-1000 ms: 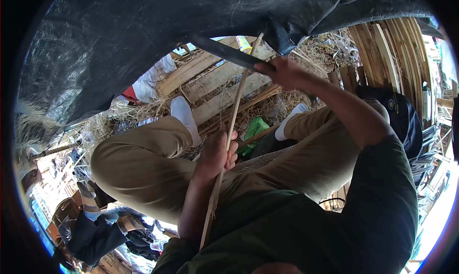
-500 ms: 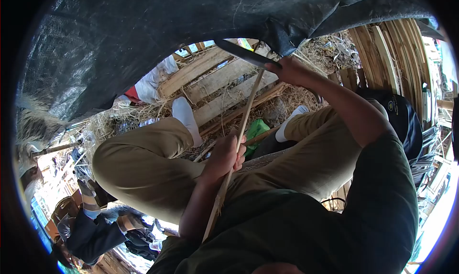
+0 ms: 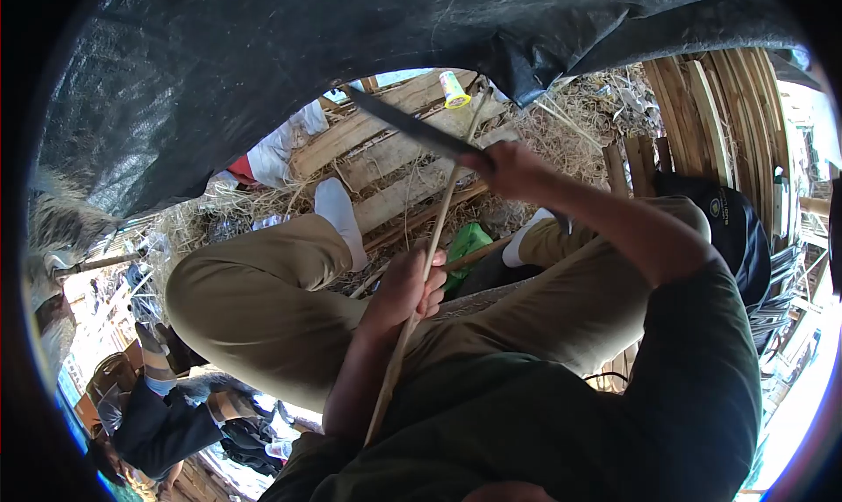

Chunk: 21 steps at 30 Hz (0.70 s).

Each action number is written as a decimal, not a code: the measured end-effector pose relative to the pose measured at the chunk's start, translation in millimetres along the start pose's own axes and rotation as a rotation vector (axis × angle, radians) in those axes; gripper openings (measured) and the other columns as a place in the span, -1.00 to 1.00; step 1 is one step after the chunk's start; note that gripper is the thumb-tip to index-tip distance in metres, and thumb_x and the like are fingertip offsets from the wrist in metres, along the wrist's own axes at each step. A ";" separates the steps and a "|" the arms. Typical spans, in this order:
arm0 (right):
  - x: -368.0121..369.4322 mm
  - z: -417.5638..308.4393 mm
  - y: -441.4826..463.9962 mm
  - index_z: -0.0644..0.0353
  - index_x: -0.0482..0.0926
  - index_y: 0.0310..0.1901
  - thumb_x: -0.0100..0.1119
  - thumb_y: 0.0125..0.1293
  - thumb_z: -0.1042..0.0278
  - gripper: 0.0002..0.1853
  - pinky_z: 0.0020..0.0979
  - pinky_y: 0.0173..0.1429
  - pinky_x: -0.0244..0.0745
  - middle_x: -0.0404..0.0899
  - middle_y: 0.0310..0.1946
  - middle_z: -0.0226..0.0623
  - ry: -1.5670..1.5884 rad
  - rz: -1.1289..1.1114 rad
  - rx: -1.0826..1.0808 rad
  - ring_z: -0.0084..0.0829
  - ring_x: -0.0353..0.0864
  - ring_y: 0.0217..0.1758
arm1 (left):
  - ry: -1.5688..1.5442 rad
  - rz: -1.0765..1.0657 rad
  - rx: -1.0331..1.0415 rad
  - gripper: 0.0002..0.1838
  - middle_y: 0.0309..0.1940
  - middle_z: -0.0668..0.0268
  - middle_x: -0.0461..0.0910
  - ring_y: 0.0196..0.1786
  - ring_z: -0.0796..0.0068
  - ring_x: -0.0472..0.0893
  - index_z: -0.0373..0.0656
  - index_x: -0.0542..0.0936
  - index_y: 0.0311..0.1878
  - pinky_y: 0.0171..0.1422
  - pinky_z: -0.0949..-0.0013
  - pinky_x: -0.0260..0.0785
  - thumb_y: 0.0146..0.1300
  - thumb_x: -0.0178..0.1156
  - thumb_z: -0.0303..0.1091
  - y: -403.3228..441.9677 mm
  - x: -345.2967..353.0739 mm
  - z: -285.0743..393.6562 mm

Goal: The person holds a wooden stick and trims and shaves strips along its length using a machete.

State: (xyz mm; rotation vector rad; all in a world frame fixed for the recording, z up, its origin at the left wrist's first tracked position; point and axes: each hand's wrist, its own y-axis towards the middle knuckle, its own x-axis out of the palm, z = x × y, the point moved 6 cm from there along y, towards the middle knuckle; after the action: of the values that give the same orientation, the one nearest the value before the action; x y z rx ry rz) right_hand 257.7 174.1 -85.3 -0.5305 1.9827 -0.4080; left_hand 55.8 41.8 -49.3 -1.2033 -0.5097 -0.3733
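My left hand is closed around a long, thin wooden stick that slants from my chest up and away past my knees. In my right hand is the handle of a large, dark-bladed machete, its blade pointing up to the left. The blade lies across the stick, close to the far part of it; I cannot tell how firmly it touches. The handle is mostly hidden by my fingers. The near end of the stick rests by my left forearm against the dark shirt.
A black plastic sheet hangs across the top. Wooden slats and straw lie beyond my feet, with a yellow-and-white cup on them. Stacked boards and a black cap are at right. Another person sits at lower left.
My right hand has drawn the machete down the stick toward me, and more of the stick's far end shows beyond the blade. The cup is now in fuller view. My left hand keeps its grip.
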 end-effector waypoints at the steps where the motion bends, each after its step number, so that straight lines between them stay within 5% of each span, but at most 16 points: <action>1: 1.8 -0.9 0.0 0.33 0.66 -0.24 -0.13 0.45 -0.41 -0.22 -0.16 -0.38 0.50 0.61 -0.53 -0.10 0.022 -0.064 0.010 -0.26 0.63 -0.48 | -0.034 -0.012 -0.018 -0.69 -0.73 0.63 0.11 -0.76 0.80 0.06 0.07 0.35 -0.29 -0.68 0.61 -0.10 0.52 -0.11 0.03 0.7 -1.2 -3.5; 3: 1.4 -2.7 -4.2 0.34 0.66 -0.24 -0.12 0.44 -0.43 -0.21 -0.14 -0.35 0.53 0.61 -0.53 -0.06 0.090 -0.187 0.040 -0.22 0.67 -0.45 | 0.024 0.002 -0.003 -0.67 -0.73 0.63 0.11 -0.76 0.81 0.06 0.08 0.35 -0.29 -0.68 0.61 -0.10 0.53 -0.12 0.07 1.5 1.8 -4.8; 7: -35.4 30.9 18.3 0.35 0.65 -0.21 -0.11 0.44 -0.42 -0.22 -0.10 -0.24 0.60 0.64 -0.47 0.03 0.049 -0.081 0.253 -0.15 0.75 -0.28 | 0.048 0.013 0.000 -0.63 -0.74 0.63 0.11 -0.76 0.80 0.05 0.10 0.34 -0.29 -0.68 0.62 -0.10 0.53 -0.13 0.13 1.9 3.8 2.7; 14: -7.9 -21.8 -15.4 0.28 0.66 -0.12 -0.23 0.47 -0.41 -0.22 -0.05 -0.04 0.59 0.67 -0.37 0.01 0.033 -0.227 0.023 -0.11 0.76 -0.17 | -0.027 -0.015 -0.036 -0.64 -0.74 0.63 0.12 -0.77 0.79 0.06 0.11 0.35 -0.29 -0.69 0.60 -0.09 0.54 -0.11 0.12 0.6 -2.0 -3.5; 15: -8.8 -7.5 -2.3 0.29 0.66 -0.11 -0.24 0.46 -0.44 -0.20 -0.07 -0.07 0.60 0.67 -0.40 0.03 -0.017 -0.112 -0.027 -0.11 0.76 -0.19 | 0.003 -0.003 -0.038 -0.65 -0.74 0.63 0.12 -0.77 0.78 0.05 0.11 0.35 -0.29 -0.69 0.60 -0.09 0.54 -0.11 0.12 0.3 3.3 1.4; 19: -54.6 15.8 5.7 0.30 0.67 -0.12 -0.20 0.46 -0.42 -0.21 -0.09 -0.14 0.62 0.67 -0.32 0.11 0.093 -0.086 0.254 -0.08 0.75 -0.12 | -0.047 -0.045 -0.035 -0.67 -0.74 0.63 0.12 -0.78 0.78 0.05 0.12 0.35 -0.28 -0.70 0.63 -0.07 0.55 -0.12 0.08 -1.2 10.2 6.0; 21: -26.3 7.4 4.6 0.31 0.66 -0.13 -0.19 0.45 -0.42 -0.21 -0.08 -0.12 0.61 0.68 -0.30 0.11 0.053 -0.103 0.161 -0.07 0.74 -0.10 | -0.086 -0.089 -0.062 -0.69 -0.74 0.63 0.11 -0.78 0.77 0.07 0.13 0.34 -0.30 -0.71 0.60 -0.07 0.53 -0.14 0.04 0.1 9.5 6.5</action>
State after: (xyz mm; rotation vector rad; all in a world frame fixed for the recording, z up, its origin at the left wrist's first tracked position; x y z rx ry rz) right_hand 274.0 191.5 -71.2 -0.5251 1.9579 -0.6460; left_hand 62.6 47.9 -42.3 -1.2633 -0.6313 -0.4171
